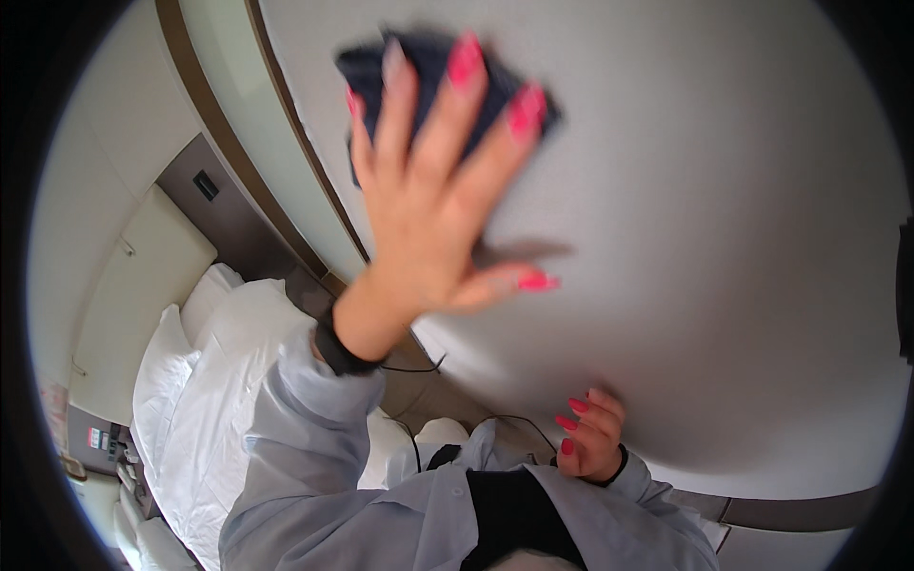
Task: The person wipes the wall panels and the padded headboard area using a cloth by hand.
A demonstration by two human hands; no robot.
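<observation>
My left hand [419, 209], fingers spread and slightly blurred, presses a dark navy folded cloth [419, 62] flat against a large pale grey wall panel [685, 190]. The cloth's corners stick out past my fingertips, while the thumb lies apart, off the cloth, over the panel. Lower down on the right is my right hand [595, 436], close to the panel's lower part. Its fingers are loosely bent with small gaps between them, and no object shows in them. Whether they touch the panel I cannot tell.
On the left stands a bed with white bedding [224, 381] and a cream headboard [143, 285]. A brown-edged strip [224, 105] runs beside the panel. Thin black cords [414, 368] hang near the tiled floor [428, 395]. Small items [119, 447] stand by the bed at lower left.
</observation>
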